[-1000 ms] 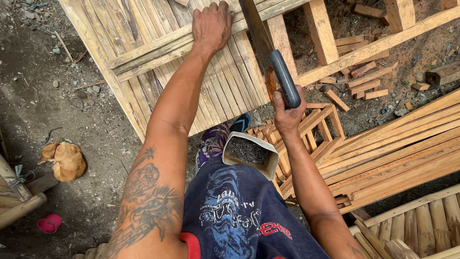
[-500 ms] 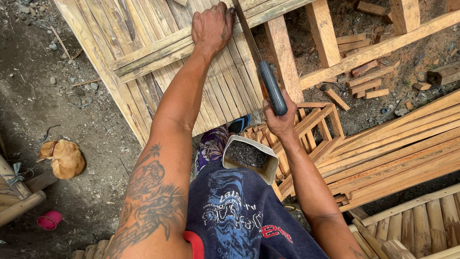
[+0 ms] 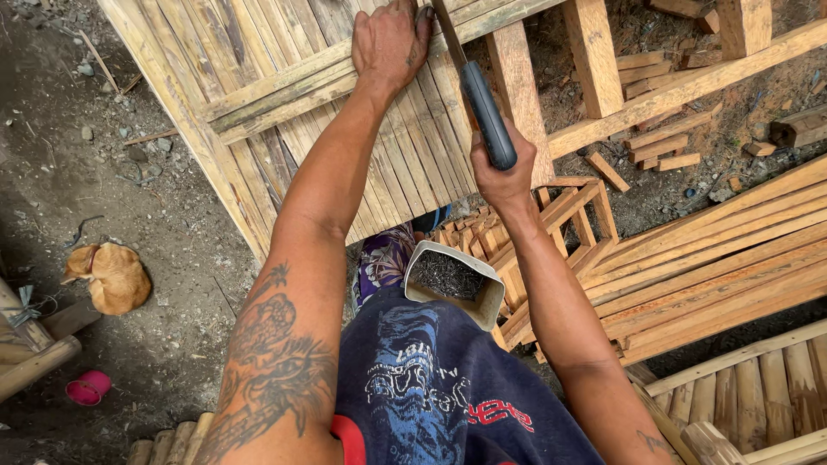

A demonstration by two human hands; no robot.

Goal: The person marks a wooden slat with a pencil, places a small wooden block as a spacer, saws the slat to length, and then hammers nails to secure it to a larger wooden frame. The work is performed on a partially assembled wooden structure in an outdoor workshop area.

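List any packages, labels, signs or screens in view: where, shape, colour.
Cut-open container: at the person's waist, boxy, pale walls, filled with dark nails.
Printed design on shorts: bottom centre, pale and red on dark blue.
No signs or screens.

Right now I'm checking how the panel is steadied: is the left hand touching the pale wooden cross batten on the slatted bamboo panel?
Touching. The head view shows the left hand pressed flat on the pale wooden cross batten, fingers spread over it.

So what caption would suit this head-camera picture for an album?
Left hand braces a slatted bamboo panel while right hand raises a hammer above a container of nails.
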